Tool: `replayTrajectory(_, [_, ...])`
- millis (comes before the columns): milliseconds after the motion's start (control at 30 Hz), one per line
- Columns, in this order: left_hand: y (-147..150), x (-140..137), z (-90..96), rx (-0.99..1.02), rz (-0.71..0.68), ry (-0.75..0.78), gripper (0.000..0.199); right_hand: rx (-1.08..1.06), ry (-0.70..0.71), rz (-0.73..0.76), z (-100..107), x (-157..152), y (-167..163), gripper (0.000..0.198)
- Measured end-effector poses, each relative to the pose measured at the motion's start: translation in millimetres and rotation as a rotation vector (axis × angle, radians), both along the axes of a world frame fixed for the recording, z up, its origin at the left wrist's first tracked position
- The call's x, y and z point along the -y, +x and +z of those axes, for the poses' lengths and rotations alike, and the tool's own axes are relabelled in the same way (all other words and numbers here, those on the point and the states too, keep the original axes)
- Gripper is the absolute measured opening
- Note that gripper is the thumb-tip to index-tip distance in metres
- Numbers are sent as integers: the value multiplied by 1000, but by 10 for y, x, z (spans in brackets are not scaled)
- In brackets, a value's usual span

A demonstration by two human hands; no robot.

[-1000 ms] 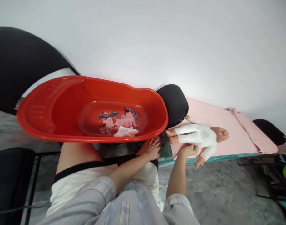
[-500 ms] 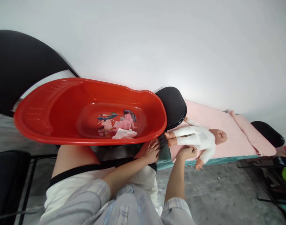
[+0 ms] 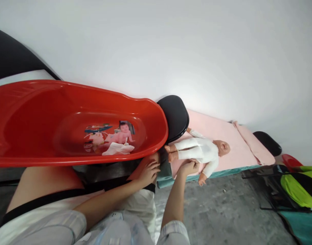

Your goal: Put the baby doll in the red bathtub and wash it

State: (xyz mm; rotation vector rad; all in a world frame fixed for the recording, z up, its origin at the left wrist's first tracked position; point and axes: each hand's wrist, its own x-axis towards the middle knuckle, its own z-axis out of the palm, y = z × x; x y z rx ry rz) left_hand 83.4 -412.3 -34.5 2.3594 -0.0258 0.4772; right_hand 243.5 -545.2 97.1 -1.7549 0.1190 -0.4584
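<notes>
Sleeves point(image 3: 69, 228), pale plaid, fill the near edge of the view; both forearms reach forward from them over the person's lap.

Left hand point(image 3: 148, 172): rests on the knee, fingers spread and loosely open, holding nothing. It lies just under the end of the tub.

Right hand point(image 3: 188, 167): fingers curled against the near side of the doll point(image 3: 200, 151), at the hip and upper leg. How far the fingers close round the cloth cannot be told; thumb is hidden.

Doll: lies on its back on the pink mat point(image 3: 222, 136), feet toward the person, head away. White suit covers body and limbs; bare hands, feet and head look like moulded plastic.

Handling, as a judgement: light; body probably soft and floppy under the suit, head and limbs stiffer. Cloth should give a sure hold, while bare plastic may be smoother. Best hold looks to be round the trunk, with the head supported, rather than by one leg, which would let it dangle.

Tub point(image 3: 69, 129): red plastic, to the left, above the lap, with a printed picture on its floor.

Black chair point(image 3: 175, 115): stands between tub and mat, touching the tub's end.

Farther right: bags point(image 3: 296, 185), green and black, on the grey floor. White wall point(image 3: 171, 44) behind.
</notes>
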Motion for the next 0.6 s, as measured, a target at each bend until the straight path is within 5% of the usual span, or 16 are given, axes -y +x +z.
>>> replayTrajectory(100, [-37, 33, 197, 119, 2, -48, 40, 82, -111, -179, -111, 10, 4, 8])
replayTrajectory(233, [47, 52, 715, 230, 14, -32, 38, 320, -155, -157, -115, 211, -43, 14])
replayTrajectory(367, [395, 39, 1158, 312, 36, -66, 30, 437, -51, -255, 154, 681, 71, 14])
replayTrajectory(467, [781, 41, 1319, 263, 41, -67, 25, 371, -11, -332, 403, 1104, 337, 11])
replayTrajectory(600, [1221, 82, 1353, 73, 47, 12, 83, 108, 127, -310, 542, 1531, 757, 23])
